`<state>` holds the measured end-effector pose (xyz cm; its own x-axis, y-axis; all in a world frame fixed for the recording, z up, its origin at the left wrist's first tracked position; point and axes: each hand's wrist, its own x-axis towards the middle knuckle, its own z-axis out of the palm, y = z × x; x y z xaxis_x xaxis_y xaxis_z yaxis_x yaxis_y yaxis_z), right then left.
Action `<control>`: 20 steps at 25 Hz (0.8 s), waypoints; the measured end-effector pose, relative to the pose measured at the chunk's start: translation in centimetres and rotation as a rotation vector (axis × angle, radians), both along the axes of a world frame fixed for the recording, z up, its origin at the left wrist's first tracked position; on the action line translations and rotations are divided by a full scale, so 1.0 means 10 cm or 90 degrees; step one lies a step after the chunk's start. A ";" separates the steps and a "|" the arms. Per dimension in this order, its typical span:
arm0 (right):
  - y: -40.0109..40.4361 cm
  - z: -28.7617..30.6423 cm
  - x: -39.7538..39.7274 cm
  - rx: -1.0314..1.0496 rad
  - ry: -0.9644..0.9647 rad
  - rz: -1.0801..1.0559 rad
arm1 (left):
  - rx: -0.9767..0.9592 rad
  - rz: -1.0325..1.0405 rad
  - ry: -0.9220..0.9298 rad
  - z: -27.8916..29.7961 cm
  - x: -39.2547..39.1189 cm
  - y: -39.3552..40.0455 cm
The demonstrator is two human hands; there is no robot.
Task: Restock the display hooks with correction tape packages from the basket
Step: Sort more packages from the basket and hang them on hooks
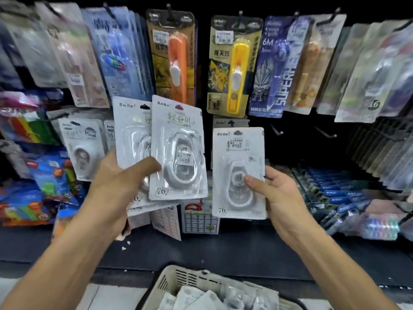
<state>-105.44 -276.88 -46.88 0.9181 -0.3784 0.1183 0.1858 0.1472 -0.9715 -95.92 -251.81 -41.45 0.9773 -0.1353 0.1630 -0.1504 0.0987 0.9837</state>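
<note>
My left hand (120,175) grips a fanned stack of white correction tape packages (176,148), thumb across their fronts. My right hand (274,189) pinches a single white correction tape package (238,173) by its right edge, thumb on the blister. That package is held upright in front of the display, just below a hanging package of the same brand (230,123). At the bottom centre stands the beige basket (178,280) with several more packages inside. Two bare display hooks (277,130) (326,133) stick out to the right of the single package.
Hanging packs fill the rack above: an orange one (172,57), a yellow one (234,66), a blue one (274,68). More white packages (82,148) hang at left. Colourful goods lie lower left, blue boxed stock (335,193) lower right. A dark shelf ledge (223,249) runs below.
</note>
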 end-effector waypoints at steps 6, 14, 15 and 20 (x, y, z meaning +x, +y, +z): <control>0.07 0.06 0.23 -0.066 -0.013 -0.177 | -0.006 -0.059 -0.007 0.02 0.05 -0.23; 0.05 0.17 0.33 -0.173 -0.004 -0.187 | -0.026 -0.070 0.045 -0.08 0.08 -0.31; 0.05 0.15 0.29 -0.187 0.001 -0.187 | -0.037 -0.070 0.056 -0.08 0.08 -0.31; 0.05 0.02 0.26 -0.177 0.108 -0.225 | -0.061 -0.058 0.065 -0.08 0.09 -0.25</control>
<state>-102.81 -276.39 -46.66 0.7544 -0.6456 0.1189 0.0128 -0.1666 -0.9859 -94.98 -254.30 -42.20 0.9738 -0.2128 0.0802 -0.0364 0.2020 0.9787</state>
